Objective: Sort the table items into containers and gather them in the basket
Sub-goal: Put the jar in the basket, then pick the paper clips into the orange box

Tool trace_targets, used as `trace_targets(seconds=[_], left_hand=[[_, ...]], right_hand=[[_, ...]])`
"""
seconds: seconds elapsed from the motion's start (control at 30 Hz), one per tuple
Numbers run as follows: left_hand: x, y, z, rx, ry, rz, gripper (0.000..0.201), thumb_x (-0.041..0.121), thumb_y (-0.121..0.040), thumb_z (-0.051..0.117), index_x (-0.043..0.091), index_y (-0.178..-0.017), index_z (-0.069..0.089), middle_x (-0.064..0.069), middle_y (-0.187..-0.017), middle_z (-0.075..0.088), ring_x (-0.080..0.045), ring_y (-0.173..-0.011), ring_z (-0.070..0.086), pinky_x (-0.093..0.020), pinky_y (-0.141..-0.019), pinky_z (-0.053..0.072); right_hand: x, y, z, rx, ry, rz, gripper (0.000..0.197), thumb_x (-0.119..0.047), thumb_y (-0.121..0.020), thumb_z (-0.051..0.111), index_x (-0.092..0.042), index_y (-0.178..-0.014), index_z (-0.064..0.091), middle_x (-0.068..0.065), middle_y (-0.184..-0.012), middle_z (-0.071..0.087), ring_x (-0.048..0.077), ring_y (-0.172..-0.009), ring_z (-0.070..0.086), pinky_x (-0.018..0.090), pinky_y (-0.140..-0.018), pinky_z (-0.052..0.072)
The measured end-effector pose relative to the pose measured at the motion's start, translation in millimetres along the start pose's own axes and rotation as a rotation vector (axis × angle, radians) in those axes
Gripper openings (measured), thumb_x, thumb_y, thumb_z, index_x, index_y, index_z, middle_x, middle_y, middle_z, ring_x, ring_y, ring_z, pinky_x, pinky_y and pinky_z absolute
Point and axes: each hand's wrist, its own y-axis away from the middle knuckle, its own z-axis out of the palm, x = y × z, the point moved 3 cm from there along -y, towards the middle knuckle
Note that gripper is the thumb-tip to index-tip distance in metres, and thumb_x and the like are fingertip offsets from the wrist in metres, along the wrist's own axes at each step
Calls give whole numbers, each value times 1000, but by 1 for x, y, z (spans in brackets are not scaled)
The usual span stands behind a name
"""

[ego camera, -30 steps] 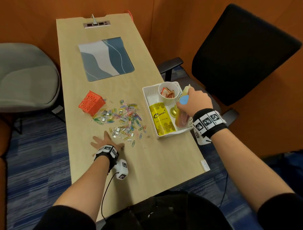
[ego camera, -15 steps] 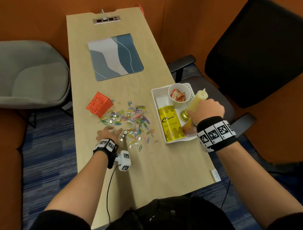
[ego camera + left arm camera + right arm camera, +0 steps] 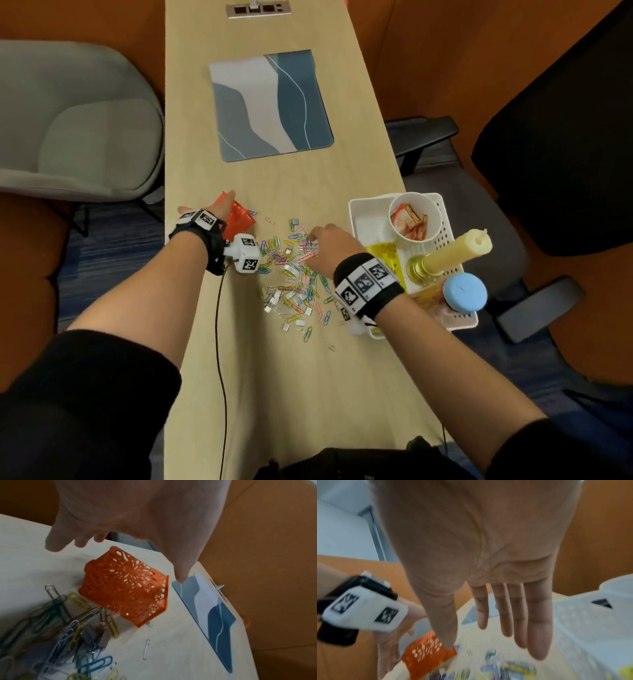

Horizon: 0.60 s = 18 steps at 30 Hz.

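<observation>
On the light wooden table (image 3: 274, 377), a scatter of coloured paper clips (image 3: 294, 274) was spread between an orange openwork container (image 3: 239, 216) on the left and a white perforated basket (image 3: 448, 236) at the right edge. From the head view, the left hand (image 3: 219, 205) was seen over the orange container with the fingers hidden beyond it, and the right hand (image 3: 329, 250) was seen above the far right part of the clip pile. Only the left wrist view showed the container (image 3: 126, 586) plainly: it was lying on its side, its walls cut through with flower-like holes, with the open left hand (image 3: 130, 520) spread above it and not touching, thumb and fingers wide apart. Yellow, blue, green and silver paper clips (image 3: 68, 635) and small binder clips were made out just near of it, and a blue-grey patterned mat (image 3: 214, 622) was shown farther along the table. In the blurred right wrist view, the right hand (image 3: 488, 561) was shown empty, fingers (image 3: 537, 622) straight and held together, thumb apart, above the clips (image 3: 496, 662). The contents of the basket were visible only from the head: a white cup (image 3: 415, 219) of small orange-and-white items, a yellow box (image 3: 383, 253), a cream candle (image 3: 455, 250) on a brass holder, and a blue-capped object (image 3: 464, 291).
</observation>
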Motion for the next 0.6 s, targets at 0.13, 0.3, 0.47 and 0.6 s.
trace_targets(seconds=[0.13, 0.3, 0.47, 0.6], left_hand=[[10, -11, 24, -200, 57, 82, 69, 56, -104, 34, 7, -153, 33, -18, -153, 41, -38, -138, 44, -31, -96, 43], [-8, -28, 9, 14, 204, -107, 122, 74, -56, 69, 19, -152, 18, -14, -137, 51, -44, -114, 58, -57, -97, 46], [-26, -26, -7, 81, 233, 118, 122, 75, -47, 69, 27, -151, 26, -13, -143, 48, -36, -120, 55, -50, -102, 47], [-54, -13, -16, -102, 446, 227, 96, 59, -58, 83, 29, -140, 45, -4, -130, 59, -22, -109, 64, -47, -92, 58]], right_hand=[[-6, -46, 41, -17, 70, 7, 80, -32, -78, 78, -21, -144, 35, 10, -137, 37, 33, -120, 48, 43, -93, 50], [-15, -75, 72, -11, 227, -3, 81, -30, -81, 75, -27, -148, 29, 13, -149, 25, 38, -130, 37, 46, -97, 45], [-27, -69, 77, 124, 336, -141, 42, 1, -92, 49, -14, -131, 53, 14, -132, 45, 32, -119, 44, 39, -84, 49], [-26, -63, 76, 104, 272, -201, 29, 0, -93, 50, -5, -118, 64, 12, -113, 60, 28, -104, 57, 34, -83, 48]])
